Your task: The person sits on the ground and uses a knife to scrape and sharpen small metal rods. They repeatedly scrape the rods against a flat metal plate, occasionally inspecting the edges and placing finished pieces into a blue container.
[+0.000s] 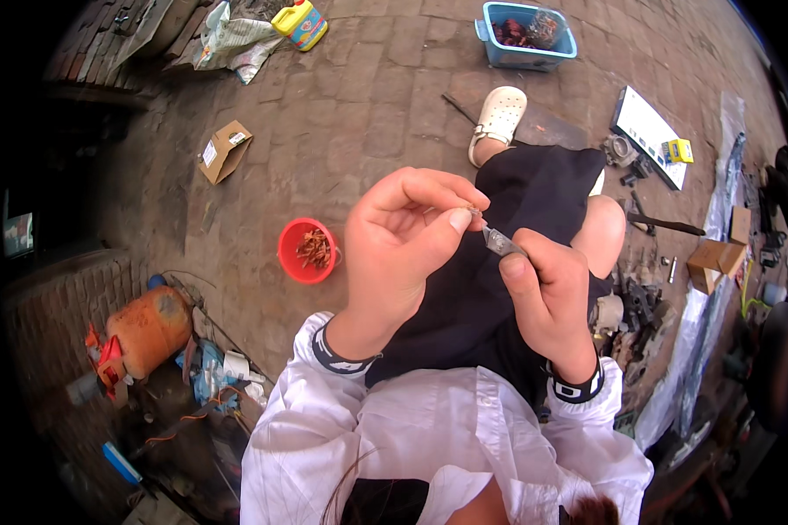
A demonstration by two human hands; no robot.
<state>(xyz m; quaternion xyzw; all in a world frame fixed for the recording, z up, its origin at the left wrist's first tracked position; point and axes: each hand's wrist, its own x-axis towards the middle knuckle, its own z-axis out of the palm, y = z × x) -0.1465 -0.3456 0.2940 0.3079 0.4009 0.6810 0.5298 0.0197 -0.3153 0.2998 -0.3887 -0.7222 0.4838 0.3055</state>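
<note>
Above my lap, my left hand (pixel 398 249) is closed in a pinch, thumb against fingertips, on a small brownish piece (pixel 474 211) too tiny to name. My right hand (pixel 552 297) grips a utility knife (pixel 501 242), its thumb along the grey metal end. The blade tip points up and left, close to the left fingertips; whether it touches the piece I cannot tell. Left of my left hand stands a red bucket (pixel 285 261) holding a heap of reddish-brown strips. At the far side is a blue plastic tub (pixel 527 59) with dark red bits and a tangled clump inside.
On the brick floor lie a cardboard box (pixel 225 152) and a yellow jug (pixel 301 24). At left, an orange tank (pixel 150 331) sits among rags and cords. To my right are a white flat box (pixel 646 131), metal parts, a hammer-like tool (pixel 670 225) and plastic sheeting (pixel 678 389).
</note>
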